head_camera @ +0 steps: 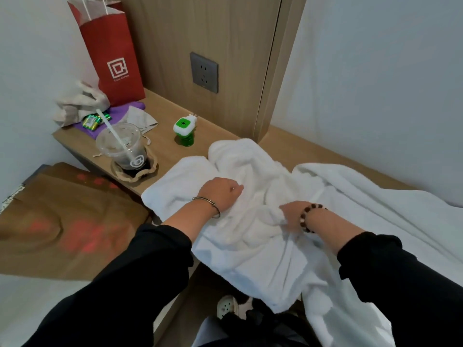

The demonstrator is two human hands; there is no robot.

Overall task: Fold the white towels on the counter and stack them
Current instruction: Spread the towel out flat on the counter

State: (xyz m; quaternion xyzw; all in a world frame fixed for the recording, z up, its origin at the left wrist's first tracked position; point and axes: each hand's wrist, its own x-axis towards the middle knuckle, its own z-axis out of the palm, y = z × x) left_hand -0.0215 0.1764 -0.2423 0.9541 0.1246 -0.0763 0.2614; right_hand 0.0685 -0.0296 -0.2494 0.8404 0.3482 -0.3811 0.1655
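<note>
Head view: you're at the wooden table (218,131), which runs along the far wall from left to right. Your left grip (221,194) is down on the crumpled white towel (250,236), fingers curled into the cloth, with a metal bangle (208,202) on the wrist. Your right grip (292,214) is just beside it on the right, pinching a fold of the same towel, with a beaded bracelet (307,217) on that wrist. The towel sits in a heap at the near edge of the table, and its near end hangs over the edge. A second white towel (370,196) touches it on the right, spreads out that way and drapes off the near side too.

Far left on the table, a red paper bag (112,58) stands upright against the wall. In front of it lie a beige cloth bag (80,101), a purple cloth (126,112) and green batteries (92,121). Nearer to you there is a clear plastic cup (122,146) with a straw. A green-and-white plug-in device (185,130) stands between the cup and the towel.

Behind the table is a wood panel (200,28) with a grey socket (204,72), and white walls (388,83) sit on either side. Down on the left, below the table, lies a brown paper bag (62,221) with red marks. At the bottom, a pale shoe (225,306) shows on the floor.
</note>
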